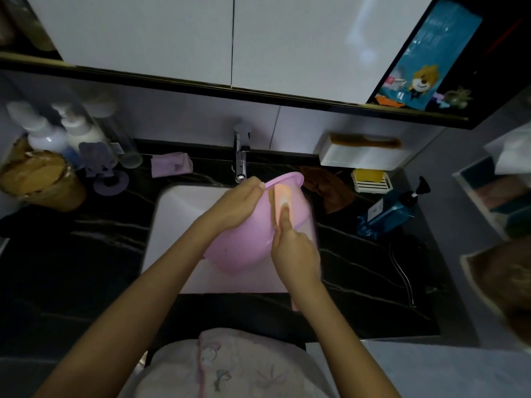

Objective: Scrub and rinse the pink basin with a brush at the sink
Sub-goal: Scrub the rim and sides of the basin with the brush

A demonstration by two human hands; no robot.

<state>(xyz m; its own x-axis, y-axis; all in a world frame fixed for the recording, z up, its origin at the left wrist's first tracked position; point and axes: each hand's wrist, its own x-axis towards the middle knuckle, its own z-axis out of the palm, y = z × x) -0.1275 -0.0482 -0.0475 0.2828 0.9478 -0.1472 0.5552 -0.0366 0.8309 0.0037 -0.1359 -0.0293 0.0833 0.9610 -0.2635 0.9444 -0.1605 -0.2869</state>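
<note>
Dark marbled surface [86, 254] w/ white sink [178, 214], dim light: nearest, right hand [296, 254] grips an orange brush [283, 201], forefinger along its back, pressed to the tilted pink basin [241, 248] held over the sink. Left hand [238, 205] clutches its far rim, below the tap [240, 156]. Thin plastic: prob. light, flexy, slick when wet; rim grips best. Blue pump bottle [388, 211] label unreadable.

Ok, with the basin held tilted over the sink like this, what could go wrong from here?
1. The pink basin hangs tilted over the sink, held at its rim by the left hand; it could slip and drop.
2. The right hand presses the brush against its outer wall; a hard stroke might twist it loose.
3. Its rim sits close to the faucet and could knock it.
</note>
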